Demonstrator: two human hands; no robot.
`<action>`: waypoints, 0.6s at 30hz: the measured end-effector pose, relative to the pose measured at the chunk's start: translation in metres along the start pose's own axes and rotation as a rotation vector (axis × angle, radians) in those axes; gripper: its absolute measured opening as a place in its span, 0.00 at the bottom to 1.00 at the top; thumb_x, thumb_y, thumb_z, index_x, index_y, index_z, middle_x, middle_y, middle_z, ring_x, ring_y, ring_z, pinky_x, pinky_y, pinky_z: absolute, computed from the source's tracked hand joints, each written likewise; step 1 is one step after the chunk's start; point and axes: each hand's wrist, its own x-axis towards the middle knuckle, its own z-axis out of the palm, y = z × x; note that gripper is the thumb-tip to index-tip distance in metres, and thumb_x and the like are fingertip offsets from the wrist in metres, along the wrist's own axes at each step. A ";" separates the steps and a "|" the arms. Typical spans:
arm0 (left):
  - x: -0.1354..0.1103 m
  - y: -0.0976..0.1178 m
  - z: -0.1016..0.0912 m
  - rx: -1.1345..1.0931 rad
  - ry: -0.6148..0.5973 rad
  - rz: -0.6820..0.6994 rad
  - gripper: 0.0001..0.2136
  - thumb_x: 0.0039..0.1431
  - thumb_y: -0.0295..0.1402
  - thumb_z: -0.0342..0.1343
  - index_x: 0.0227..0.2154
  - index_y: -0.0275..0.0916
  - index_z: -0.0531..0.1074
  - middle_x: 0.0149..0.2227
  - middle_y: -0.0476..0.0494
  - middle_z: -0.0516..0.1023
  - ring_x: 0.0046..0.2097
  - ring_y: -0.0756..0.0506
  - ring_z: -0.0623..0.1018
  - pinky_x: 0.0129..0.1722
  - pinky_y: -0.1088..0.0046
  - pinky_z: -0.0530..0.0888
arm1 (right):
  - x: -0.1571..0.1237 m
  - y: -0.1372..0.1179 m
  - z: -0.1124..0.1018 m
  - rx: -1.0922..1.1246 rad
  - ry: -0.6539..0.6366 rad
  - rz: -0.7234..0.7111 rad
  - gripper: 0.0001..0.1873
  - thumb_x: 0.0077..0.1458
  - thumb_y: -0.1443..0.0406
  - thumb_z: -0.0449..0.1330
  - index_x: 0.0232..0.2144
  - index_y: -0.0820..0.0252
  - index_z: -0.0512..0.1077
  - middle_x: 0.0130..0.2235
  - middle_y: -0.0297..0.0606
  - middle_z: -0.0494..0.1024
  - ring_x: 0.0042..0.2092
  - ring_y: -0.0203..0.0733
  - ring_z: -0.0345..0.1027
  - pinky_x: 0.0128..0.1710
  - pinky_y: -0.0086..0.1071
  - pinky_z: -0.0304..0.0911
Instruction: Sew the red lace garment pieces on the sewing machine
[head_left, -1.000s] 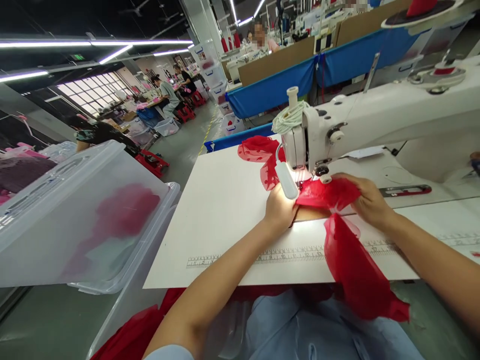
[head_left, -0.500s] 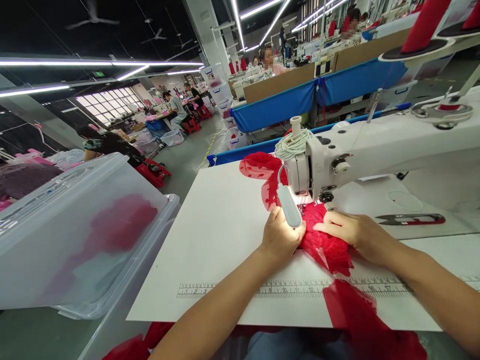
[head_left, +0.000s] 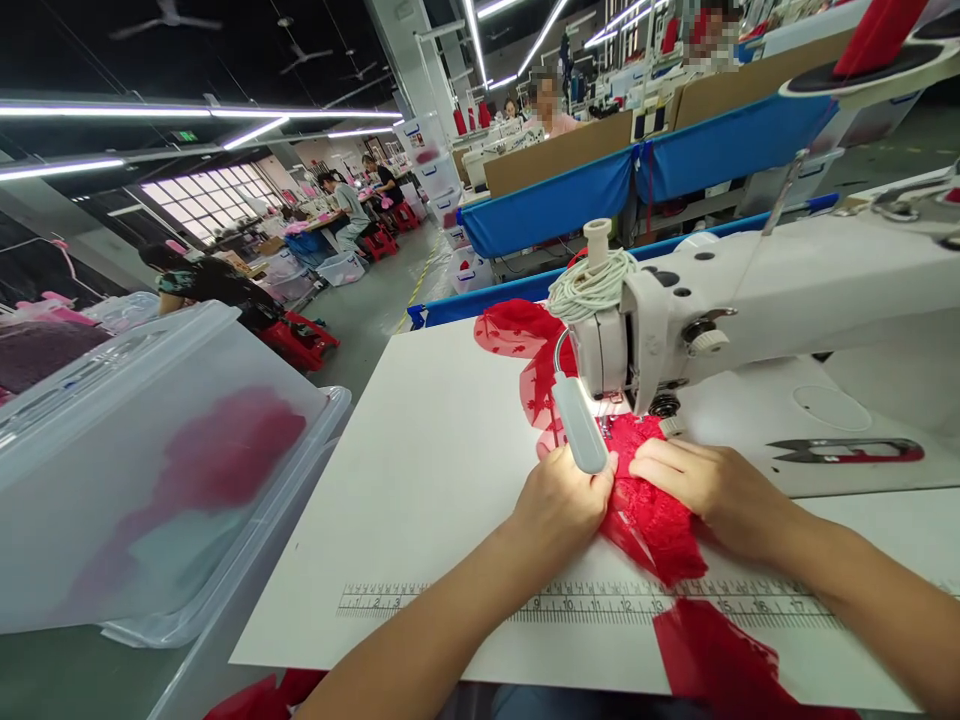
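Red lace fabric (head_left: 651, 525) with sheer mesh lies under the needle area of a white sewing machine (head_left: 795, 290). My left hand (head_left: 562, 503) grips the fabric's left edge, thumb pressed on it; its other fingers are partly behind a small grey lamp (head_left: 581, 425). On the fabric's right side, my right hand (head_left: 724, 495) has its fingers bent and close together on the lace, with the thumb hidden. Sheer red mesh (head_left: 510, 328) continues behind the machine head, and another red piece (head_left: 712, 650) hangs over the table's front edge.
Thread snips (head_left: 847, 451) lie on the machine bed at the right. A printed ruler (head_left: 555, 605) runs along the white table (head_left: 360, 480). At left stands a translucent plastic bin (head_left: 142, 480) with red material inside. Other people sit at workstations farther back.
The camera view has shifted slightly, so table and machine sit a little differently. Both hands stay on the fabric, and the fabric near the needle lies slightly differently.
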 end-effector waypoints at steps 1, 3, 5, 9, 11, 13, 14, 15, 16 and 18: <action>0.000 0.000 0.001 -0.012 0.012 -0.002 0.12 0.64 0.18 0.49 0.41 0.33 0.76 0.39 0.34 0.81 0.34 0.44 0.77 0.26 0.70 0.69 | 0.000 0.000 0.001 0.003 0.006 -0.001 0.18 0.61 0.77 0.46 0.36 0.56 0.73 0.34 0.40 0.76 0.32 0.43 0.64 0.30 0.35 0.56; -0.001 -0.002 0.002 -0.043 0.051 -0.005 0.11 0.64 0.18 0.49 0.40 0.33 0.76 0.40 0.34 0.81 0.35 0.43 0.78 0.27 0.70 0.70 | 0.000 0.000 0.003 0.009 0.001 -0.007 0.19 0.60 0.78 0.45 0.35 0.57 0.72 0.33 0.40 0.75 0.32 0.43 0.62 0.29 0.36 0.55; -0.001 -0.004 0.002 -0.066 0.085 -0.008 0.10 0.65 0.19 0.50 0.39 0.33 0.76 0.38 0.34 0.81 0.34 0.43 0.78 0.28 0.70 0.70 | 0.001 -0.001 0.001 0.011 0.009 -0.019 0.18 0.59 0.78 0.45 0.34 0.57 0.72 0.31 0.40 0.74 0.31 0.43 0.60 0.28 0.36 0.55; 0.000 -0.008 0.000 -0.078 0.076 -0.014 0.08 0.66 0.21 0.51 0.38 0.35 0.75 0.36 0.37 0.80 0.32 0.45 0.77 0.27 0.71 0.71 | 0.006 -0.002 -0.010 0.010 -0.005 -0.072 0.16 0.58 0.77 0.46 0.33 0.58 0.71 0.31 0.40 0.74 0.30 0.43 0.63 0.27 0.36 0.58; 0.000 -0.008 0.000 -0.080 0.080 -0.014 0.08 0.65 0.21 0.51 0.39 0.36 0.76 0.36 0.37 0.80 0.32 0.45 0.77 0.27 0.71 0.71 | 0.008 -0.001 -0.014 0.016 -0.023 -0.086 0.16 0.59 0.77 0.47 0.34 0.58 0.72 0.33 0.41 0.76 0.31 0.43 0.65 0.28 0.35 0.61; -0.001 -0.007 0.001 -0.084 0.094 -0.014 0.09 0.65 0.21 0.52 0.42 0.35 0.76 0.36 0.37 0.80 0.32 0.44 0.77 0.27 0.71 0.71 | 0.007 0.000 -0.015 0.025 -0.016 -0.076 0.15 0.60 0.76 0.48 0.35 0.58 0.72 0.35 0.43 0.77 0.33 0.44 0.67 0.30 0.36 0.63; -0.002 -0.006 0.002 -0.087 0.096 -0.015 0.10 0.65 0.21 0.52 0.43 0.35 0.76 0.36 0.36 0.80 0.32 0.44 0.77 0.26 0.70 0.71 | 0.005 0.000 -0.013 0.028 -0.008 -0.060 0.14 0.60 0.75 0.48 0.35 0.58 0.72 0.37 0.44 0.77 0.34 0.44 0.68 0.31 0.36 0.64; -0.003 -0.006 0.003 -0.090 0.094 -0.018 0.11 0.64 0.21 0.52 0.45 0.35 0.76 0.36 0.36 0.80 0.31 0.43 0.78 0.26 0.70 0.71 | 0.003 0.001 -0.010 0.030 0.002 -0.041 0.14 0.60 0.75 0.49 0.35 0.58 0.72 0.38 0.44 0.77 0.35 0.45 0.69 0.32 0.37 0.65; -0.004 -0.005 0.005 -0.091 0.086 -0.022 0.11 0.64 0.21 0.53 0.46 0.34 0.76 0.36 0.35 0.80 0.31 0.43 0.77 0.25 0.70 0.70 | 0.001 0.003 -0.007 0.032 0.011 -0.022 0.14 0.59 0.75 0.49 0.35 0.57 0.72 0.38 0.44 0.77 0.36 0.46 0.69 0.33 0.37 0.65; -0.006 -0.003 0.006 -0.089 0.056 -0.025 0.13 0.63 0.21 0.54 0.49 0.34 0.75 0.37 0.34 0.80 0.29 0.44 0.77 0.22 0.71 0.69 | -0.003 0.005 -0.001 0.037 0.025 0.014 0.13 0.59 0.74 0.50 0.36 0.56 0.73 0.39 0.44 0.77 0.38 0.46 0.70 0.35 0.38 0.66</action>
